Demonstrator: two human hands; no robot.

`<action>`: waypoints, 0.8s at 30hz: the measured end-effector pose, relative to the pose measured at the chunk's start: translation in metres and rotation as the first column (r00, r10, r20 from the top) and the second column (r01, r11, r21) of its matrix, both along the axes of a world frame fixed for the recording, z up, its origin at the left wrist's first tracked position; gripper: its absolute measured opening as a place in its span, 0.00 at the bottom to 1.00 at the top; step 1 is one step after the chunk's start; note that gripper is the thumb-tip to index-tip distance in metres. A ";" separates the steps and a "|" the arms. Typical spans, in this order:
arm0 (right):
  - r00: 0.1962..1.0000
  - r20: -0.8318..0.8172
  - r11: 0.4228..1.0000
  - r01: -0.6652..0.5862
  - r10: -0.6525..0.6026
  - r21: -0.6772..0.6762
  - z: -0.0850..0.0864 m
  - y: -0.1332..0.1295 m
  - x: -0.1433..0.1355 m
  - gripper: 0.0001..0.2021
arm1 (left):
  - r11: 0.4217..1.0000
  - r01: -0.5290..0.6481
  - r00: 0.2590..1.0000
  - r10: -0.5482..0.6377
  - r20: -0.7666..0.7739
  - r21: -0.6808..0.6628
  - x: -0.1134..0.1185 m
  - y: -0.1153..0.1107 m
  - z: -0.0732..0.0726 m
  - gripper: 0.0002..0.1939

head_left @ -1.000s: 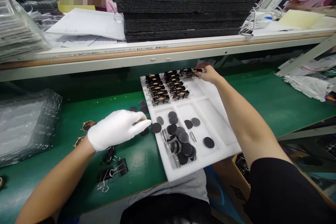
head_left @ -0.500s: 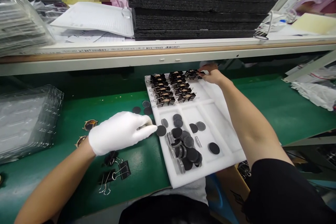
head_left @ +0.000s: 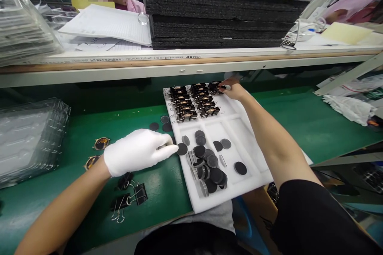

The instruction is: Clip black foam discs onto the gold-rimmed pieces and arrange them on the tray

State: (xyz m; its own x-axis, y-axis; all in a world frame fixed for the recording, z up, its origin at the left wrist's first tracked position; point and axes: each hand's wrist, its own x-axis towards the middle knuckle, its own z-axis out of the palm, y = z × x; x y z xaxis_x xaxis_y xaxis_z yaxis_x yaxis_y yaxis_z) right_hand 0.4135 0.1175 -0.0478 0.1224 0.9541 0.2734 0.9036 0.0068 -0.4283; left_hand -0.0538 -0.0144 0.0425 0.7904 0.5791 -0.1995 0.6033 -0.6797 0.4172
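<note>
My left hand (head_left: 140,151), in a white glove, pinches a round black disc (head_left: 182,149) by its edge, over the left rim of the white tray (head_left: 194,203). My bare right hand (head_left: 232,89) reaches to the tray's far side, its fingers closed on a black binder clip (head_left: 214,87) at the end of the back row. Beside it, rows of binder clips (head_left: 186,105) clamp small gold-edged pieces. Loose black and clear discs (head_left: 216,175) lie heaped in the near compartment.
Left of the tray lie loose binder clips (head_left: 140,193), gold-rimmed watch-like pieces (head_left: 101,143) and a few discs (head_left: 154,126). Stacked clear plastic trays (head_left: 32,139) stand at left. A shelf edge (head_left: 119,72) crosses above, bearing black foam blocks (head_left: 221,20). A person sits beyond.
My right hand has shifted slightly left along the back row, with its fingers closer over the binder clip. The left hand keeps the disc in nearly the same place. The view has shifted a little.
</note>
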 end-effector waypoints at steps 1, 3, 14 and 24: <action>1.000 -0.007 1.000 0.015 -0.015 0.005 0.001 -0.003 -0.002 0.17 | 1.000 0.003 1.000 -0.003 0.005 0.002 -0.001 0.000 0.000 0.26; 0.997 -0.025 0.997 0.073 -0.072 0.024 0.006 -0.013 -0.005 0.22 | 1.000 0.011 1.000 -0.011 -0.004 0.017 -0.002 0.000 -0.001 0.26; 0.916 -0.147 0.715 -0.384 0.372 -0.584 0.046 -0.162 -0.075 0.22 | 0.966 -0.229 0.963 0.242 -0.114 0.116 -0.060 0.010 0.021 0.25; 0.858 -0.106 0.621 -0.443 0.502 -0.647 0.028 -0.178 -0.091 0.12 | 0.778 -0.506 0.822 0.566 -0.067 0.373 -0.159 -0.022 -0.061 0.36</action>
